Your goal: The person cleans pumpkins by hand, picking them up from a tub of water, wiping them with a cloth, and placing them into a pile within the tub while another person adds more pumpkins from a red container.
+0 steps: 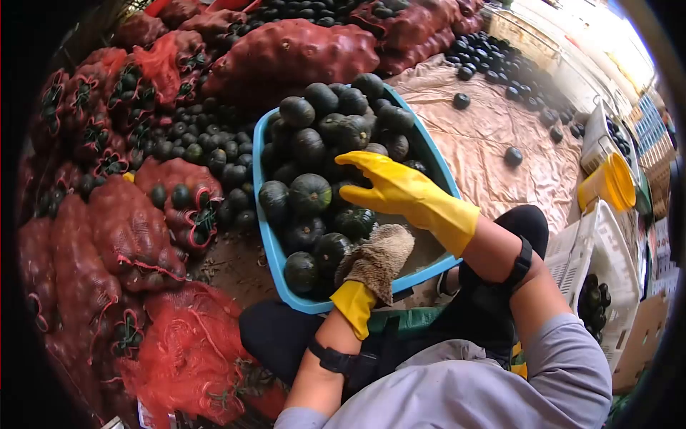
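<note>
A blue tub (270, 247) stands before me, heaped with dark green round squashes (310, 193), with murky water visible on its right side. My right hand (404, 186), in a yellow rubber glove, reaches over the squashes with thumb and fingers apart and nothing between them. At the tub's near edge, my left hand (354, 300) is also gloved in yellow. A brown textured cloth (382, 257) covers that hand and rests against the nearest squashes. Beneath the cloth the left fingers are hidden.
Red mesh sacks (132, 229) of squashes are stacked on the left and behind the tub. Loose squashes lie on a tan sheet (493, 143) at the back right. A yellow bucket (607, 184) and white crates (614, 264) stand on the right.
</note>
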Demonstrator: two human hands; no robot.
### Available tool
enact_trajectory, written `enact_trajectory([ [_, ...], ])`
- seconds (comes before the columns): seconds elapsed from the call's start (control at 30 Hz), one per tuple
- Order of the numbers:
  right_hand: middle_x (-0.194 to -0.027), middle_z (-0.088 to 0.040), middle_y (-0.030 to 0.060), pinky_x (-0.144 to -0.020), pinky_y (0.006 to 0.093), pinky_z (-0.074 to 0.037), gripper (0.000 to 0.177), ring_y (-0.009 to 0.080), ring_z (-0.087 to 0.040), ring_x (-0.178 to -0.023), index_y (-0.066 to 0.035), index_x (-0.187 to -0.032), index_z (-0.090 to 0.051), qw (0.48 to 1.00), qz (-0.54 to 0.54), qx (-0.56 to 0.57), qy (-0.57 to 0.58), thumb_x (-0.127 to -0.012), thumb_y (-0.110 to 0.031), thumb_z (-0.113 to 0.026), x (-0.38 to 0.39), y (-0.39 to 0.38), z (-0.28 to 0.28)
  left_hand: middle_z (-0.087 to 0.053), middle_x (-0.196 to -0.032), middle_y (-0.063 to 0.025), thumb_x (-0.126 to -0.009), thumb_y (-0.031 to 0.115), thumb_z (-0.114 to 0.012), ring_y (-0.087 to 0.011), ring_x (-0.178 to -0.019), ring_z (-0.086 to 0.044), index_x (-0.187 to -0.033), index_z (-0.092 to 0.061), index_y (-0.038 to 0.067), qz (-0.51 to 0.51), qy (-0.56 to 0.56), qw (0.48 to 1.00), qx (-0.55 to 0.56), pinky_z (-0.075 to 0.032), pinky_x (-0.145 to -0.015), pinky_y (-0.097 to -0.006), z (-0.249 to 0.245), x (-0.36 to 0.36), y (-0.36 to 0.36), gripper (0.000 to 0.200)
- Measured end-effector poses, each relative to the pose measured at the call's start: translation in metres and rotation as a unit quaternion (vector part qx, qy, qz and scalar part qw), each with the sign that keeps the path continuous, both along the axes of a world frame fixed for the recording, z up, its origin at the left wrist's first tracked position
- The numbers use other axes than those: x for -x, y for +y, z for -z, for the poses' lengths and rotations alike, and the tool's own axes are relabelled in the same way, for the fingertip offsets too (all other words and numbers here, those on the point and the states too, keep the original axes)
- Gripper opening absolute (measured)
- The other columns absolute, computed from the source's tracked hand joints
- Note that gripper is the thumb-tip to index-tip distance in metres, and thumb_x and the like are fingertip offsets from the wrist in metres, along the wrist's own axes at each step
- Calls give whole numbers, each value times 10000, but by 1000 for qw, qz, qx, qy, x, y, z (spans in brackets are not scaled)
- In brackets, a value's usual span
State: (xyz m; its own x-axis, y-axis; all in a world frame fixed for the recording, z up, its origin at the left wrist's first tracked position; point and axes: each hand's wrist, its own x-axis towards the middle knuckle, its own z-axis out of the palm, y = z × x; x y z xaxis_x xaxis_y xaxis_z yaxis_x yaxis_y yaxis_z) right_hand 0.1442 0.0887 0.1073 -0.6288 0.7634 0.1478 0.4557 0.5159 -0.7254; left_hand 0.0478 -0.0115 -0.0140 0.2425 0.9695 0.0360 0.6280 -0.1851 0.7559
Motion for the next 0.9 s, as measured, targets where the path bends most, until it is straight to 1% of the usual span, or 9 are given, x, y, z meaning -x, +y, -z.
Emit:
enact_trajectory([
  [0.2,-1601,-485,307,-1238,509,-416,958,453,-476,-1484,-169,-1621,-467,985,-9,-155,-75,-779,-269,-914,127,25,119,-664,-1381,-200,-1000,5,-551,-355,-1311,-640,-1359,-623,6,-10,-25,999,19,-498,-1147,-408,11,-5,10,366],
  [0.3,-1589,-511,279,-1207,482,-452,946,423,-498,-1476,-160,-1613,-476,998,-9,61,29,-786,-254,-925,117,45,100,-663,-1384,-202,-1006,15,-551,-358,-1312,-639,-1366,-620,9,-14,-37,999,24,-500,-1144,-410,13,-6,12,367],
  [0.4,-1618,-478,259,-1192,552,-456,893,435,-455,-1497,-158,-1615,-478,682,-112,595,410,-843,-354,-881,82,70,141,-661,-1388,-204,-1011,25,-550,-361,-1313,-639,-1373,-617,12,-20,-47,998,25,-502,-1142,-412,15,-2,16,368],
  [0.5,-1679,-363,326,-1252,622,-363,884,563,-376,-1521,-183,-1664,-414,528,-133,679,492,-931,-534,-762,-7,14,70,-660,-1391,-206,-1017,35,-550,-364,-1314,-639,-1380,-614,16,-31,-57,998,27,-503,-1140,-415,17,4,19,369],
  [0.57,-1609,-440,252,-1218,572,-399,831,445,-458,-1460,-175,-1627,-457,517,-4,692,504,-936,-509,-777,-55,10,100,-659,-1393,-208,-1021,42,-550,-366,-1315,-638,-1384,-612,18,-33,-55,997,37,-505,-1138,-416,18,10,20,370],
  [0.63,-1423,-663,142,-1136,475,-495,771,256,-651,-1306,-166,-1546,-557,737,128,534,394,-890,-443,-854,-78,3,110,-658,-1396,-209,-1024,49,-550,-368,-1316,-638,-1389,-610,20,-29,-40,998,44,-506,-1136,-417,21,12,20,370],
  [0.73,-1409,-652,220,-1103,470,-517,805,369,-647,-1285,-142,-1501,-587,959,149,211,-114,-806,-409,-893,-85,-20,125,-657,-1399,-212,-1030,59,-550,-372,-1317,-638,-1395,-607,23,-25,1,998,60,-508,-1134,-419,27,14,22,372],
  [0.77,-1406,-642,256,-1095,478,-522,820,405,-641,-1284,-133,-1496,-589,964,107,42,-239,-781,-390,-900,-78,-29,138,-656,-1400,-212,-1032,62,-550,-373,-1317,-638,-1398,-607,24,-20,21,997,70,-509,-1133,-420,29,13,23,372],
  [0.9,-1416,-676,229,-1038,493,-566,711,391,-655,-1314,-145,-1451,-657,841,-5,88,-534,-802,-346,-866,-60,-3,191,-634,-1442,-225,-1097,174,-502,-393,-1344,-615,-1443,-593,58,42,95,986,129,-522,-1118,-450,17,21,25,376],
])
